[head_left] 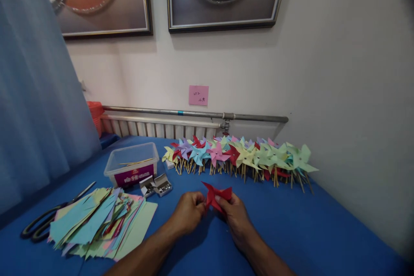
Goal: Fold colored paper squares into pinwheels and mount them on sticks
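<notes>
Both of my hands pinch a red folded paper pinwheel head (217, 195) just above the blue table (291, 233). My left hand (189, 211) grips its left side with closed fingers. My right hand (236, 214) holds its lower right side. The paper's points stick up and to the right between my thumbs. No stick is visible on it.
A long row of finished coloured pinwheels (239, 155) on wooden sticks lies along the wall. A stack of coloured paper squares (100, 224), black scissors (45, 222), a clear plastic box (132, 164) with sticks and small open boxes of pins (155, 185) lie at the left.
</notes>
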The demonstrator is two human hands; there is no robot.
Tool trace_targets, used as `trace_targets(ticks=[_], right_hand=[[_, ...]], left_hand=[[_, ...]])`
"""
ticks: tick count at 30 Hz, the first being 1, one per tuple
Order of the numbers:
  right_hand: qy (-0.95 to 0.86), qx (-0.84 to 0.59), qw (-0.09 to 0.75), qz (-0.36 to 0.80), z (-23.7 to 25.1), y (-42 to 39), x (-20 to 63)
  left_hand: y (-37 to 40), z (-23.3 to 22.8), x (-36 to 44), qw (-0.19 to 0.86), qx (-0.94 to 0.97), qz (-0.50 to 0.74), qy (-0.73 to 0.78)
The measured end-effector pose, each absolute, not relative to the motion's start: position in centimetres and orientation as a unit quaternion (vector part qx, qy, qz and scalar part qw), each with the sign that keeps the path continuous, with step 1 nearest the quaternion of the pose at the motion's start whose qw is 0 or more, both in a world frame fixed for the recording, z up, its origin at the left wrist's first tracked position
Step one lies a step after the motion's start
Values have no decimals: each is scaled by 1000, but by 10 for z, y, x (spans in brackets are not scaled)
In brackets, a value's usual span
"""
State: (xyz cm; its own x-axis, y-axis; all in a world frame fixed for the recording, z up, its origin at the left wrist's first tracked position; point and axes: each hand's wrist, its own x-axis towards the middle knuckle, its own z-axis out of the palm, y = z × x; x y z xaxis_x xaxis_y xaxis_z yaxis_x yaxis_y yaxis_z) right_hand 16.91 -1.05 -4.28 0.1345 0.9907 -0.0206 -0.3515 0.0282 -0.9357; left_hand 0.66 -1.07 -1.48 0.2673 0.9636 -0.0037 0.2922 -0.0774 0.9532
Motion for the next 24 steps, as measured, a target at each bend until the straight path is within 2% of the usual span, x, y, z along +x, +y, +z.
trace_targets(ticks=[24], right_hand=[[-358,-414,617,565,-32,-17,166]], left_hand=[[-13,-7,6,452,650,357,495]])
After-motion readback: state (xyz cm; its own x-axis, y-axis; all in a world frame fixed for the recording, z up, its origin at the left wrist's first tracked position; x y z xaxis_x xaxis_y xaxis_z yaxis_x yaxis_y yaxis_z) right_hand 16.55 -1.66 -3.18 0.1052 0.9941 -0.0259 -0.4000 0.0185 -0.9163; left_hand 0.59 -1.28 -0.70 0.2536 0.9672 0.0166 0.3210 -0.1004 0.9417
